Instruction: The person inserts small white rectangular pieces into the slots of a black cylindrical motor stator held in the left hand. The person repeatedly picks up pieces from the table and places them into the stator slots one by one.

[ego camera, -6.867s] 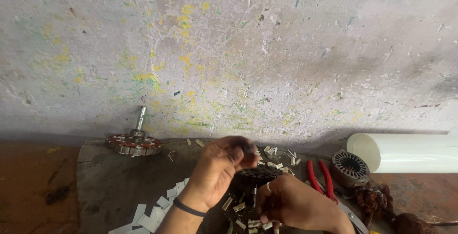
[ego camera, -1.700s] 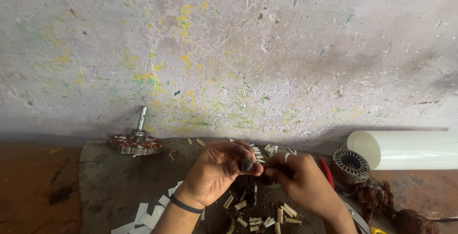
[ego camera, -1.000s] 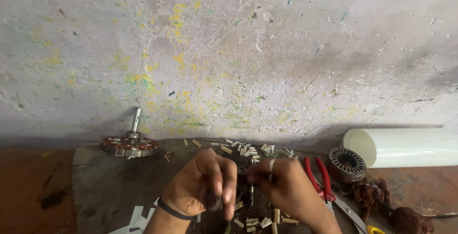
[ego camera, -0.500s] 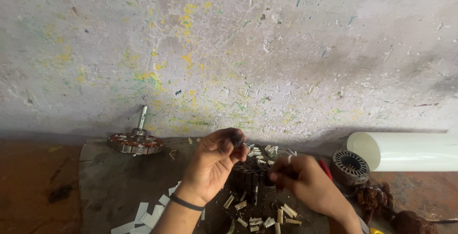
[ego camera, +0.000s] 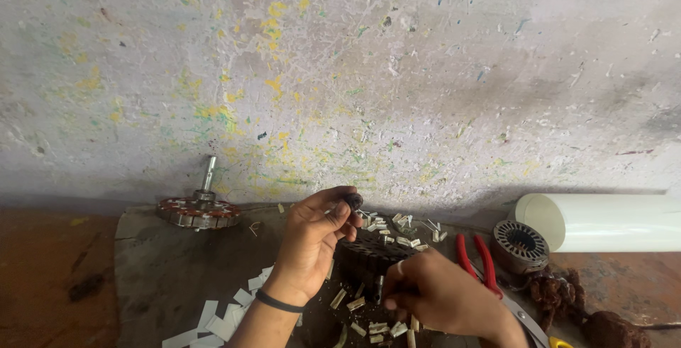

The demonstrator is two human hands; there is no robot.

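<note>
Right hand (ego camera: 443,295): closing around a small dark piece at the near edge of the stator core (ego camera: 376,252), fingers curled tight. Left hand (ego camera: 316,238): pinching the dark shaft tip (ego camera: 352,199) just above. Core between both hands, likely handling heavy, rigid, sharp-slotted; gripping best by the outer rim. Beyond right: red-handled pliers (ego camera: 475,252). Far left: rotor (ego camera: 198,211).

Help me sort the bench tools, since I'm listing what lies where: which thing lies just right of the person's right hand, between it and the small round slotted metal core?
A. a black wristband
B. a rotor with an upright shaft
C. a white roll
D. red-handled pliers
D: the red-handled pliers lie on the bench just right of the right hand, with the small slotted core beyond them.
</note>
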